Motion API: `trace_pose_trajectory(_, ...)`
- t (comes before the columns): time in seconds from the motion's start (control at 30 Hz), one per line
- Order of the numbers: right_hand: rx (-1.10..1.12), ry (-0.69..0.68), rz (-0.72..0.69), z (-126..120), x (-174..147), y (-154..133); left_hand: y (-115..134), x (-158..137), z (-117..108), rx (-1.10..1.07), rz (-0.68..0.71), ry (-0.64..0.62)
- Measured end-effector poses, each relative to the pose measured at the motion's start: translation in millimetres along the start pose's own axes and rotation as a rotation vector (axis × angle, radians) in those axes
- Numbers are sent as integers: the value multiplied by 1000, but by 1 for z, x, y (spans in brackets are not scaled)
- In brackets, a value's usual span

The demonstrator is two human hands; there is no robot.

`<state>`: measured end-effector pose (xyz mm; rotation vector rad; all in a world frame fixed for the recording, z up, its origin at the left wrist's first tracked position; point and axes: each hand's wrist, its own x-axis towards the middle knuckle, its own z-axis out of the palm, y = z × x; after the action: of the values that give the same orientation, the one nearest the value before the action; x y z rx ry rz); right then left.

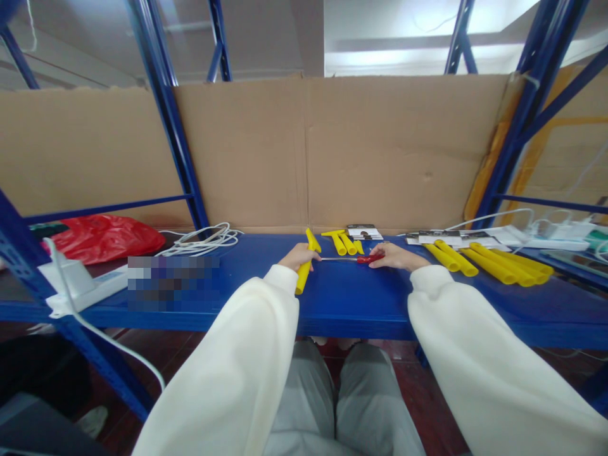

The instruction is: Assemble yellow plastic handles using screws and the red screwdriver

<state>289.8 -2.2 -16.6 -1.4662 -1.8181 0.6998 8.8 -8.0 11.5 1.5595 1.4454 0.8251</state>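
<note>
Yellow tube [303,278] with a short crosspiece: it leans, clamped in the fingers of your left hand [297,256], midway between the front and back edges of the blue surface [354,303]. Your right hand [393,256] has its fingers closed on the red handle of what looks like a screwdriver [365,259], shaft pointing left towards the tube; contact is too small to tell. This piece seems under way, not finished. Smaller yellow pieces [348,244] lie near the back edge, loose yellow tubes [494,264] towards the right end; which are done or left, you cannot tell.
</note>
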Motion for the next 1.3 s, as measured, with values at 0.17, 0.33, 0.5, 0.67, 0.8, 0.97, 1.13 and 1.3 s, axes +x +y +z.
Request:
trace_pose_trajectory(0.17, -62, -20, -13, 0, 1, 1, 0, 1, 0, -3, -2, -7)
trace_pose_trajectory(0.33, -135, 1, 6, 0, 3, 3, 0, -1, 0, 0, 0, -8)
trace_pose_trajectory(0.5, -264, -22, -2, -1, 1, -2, 2, -3, 1, 1, -10, -4)
trace_pose_trajectory(0.67, -361, -50, -19, -4, -5, -10, 0, 0, 1, -6, -8, -4)
trace_pose_trajectory(0.8, -383, -86, 2, -7, -11, -15, -4, 5, 0, -2, -8, -4)
trace_pose_trajectory(0.97, -375, -101, 11, -9, -11, -15, -2, 2, -1, -4, -1, -16)
trace_pose_trajectory(1.13, -321, -107, 3, -3, -7, -14, 2, -3, 0, -9, -1, 0)
trace_pose_trajectory(1.3, -377, 58, -168, 15, 5, -24, 2, -3, 0, -28, 32, 3)
